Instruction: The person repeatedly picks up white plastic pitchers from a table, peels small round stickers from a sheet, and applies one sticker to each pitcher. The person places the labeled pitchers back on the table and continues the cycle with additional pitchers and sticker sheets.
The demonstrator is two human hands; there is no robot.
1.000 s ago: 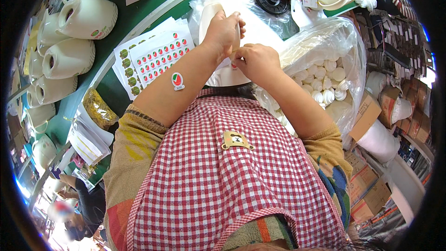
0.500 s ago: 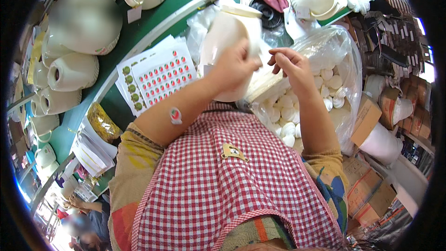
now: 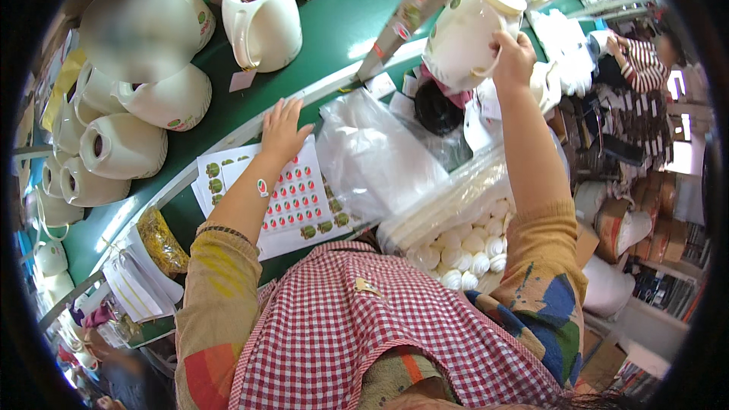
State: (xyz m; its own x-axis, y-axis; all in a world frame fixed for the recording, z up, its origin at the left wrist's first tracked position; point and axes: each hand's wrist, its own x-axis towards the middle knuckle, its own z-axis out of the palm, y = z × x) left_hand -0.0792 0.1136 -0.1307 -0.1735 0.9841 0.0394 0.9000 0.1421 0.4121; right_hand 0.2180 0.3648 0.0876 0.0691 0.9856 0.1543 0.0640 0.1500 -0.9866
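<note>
My right hand (image 3: 514, 59) grips the handle of a cream-coloured jug (image 3: 461, 39) with a lid, held up at the far right beyond the box. My left hand (image 3: 282, 130) holds nothing; its fingers are spread over the bench's pale metal edge, just past a sheet of red-and-green stickers (image 3: 298, 201). One such sticker is stuck on my left forearm. Sheets with green stickers (image 3: 215, 182) lie partly under that sheet. Beside them is a clear plastic bag (image 3: 372, 159).
A box lined with clear plastic holds several white lids (image 3: 456, 252). Several cream jugs (image 3: 262, 19) stand on the green bench (image 3: 334, 38) at the left. A metal post (image 3: 402, 26) rises from the bench edge, near a black round part (image 3: 438, 105). Other people are in the background.
The jug has gone from in front of me to the far right, now held by its handle in my right hand. My left hand has moved off it, left to the bench edge.
</note>
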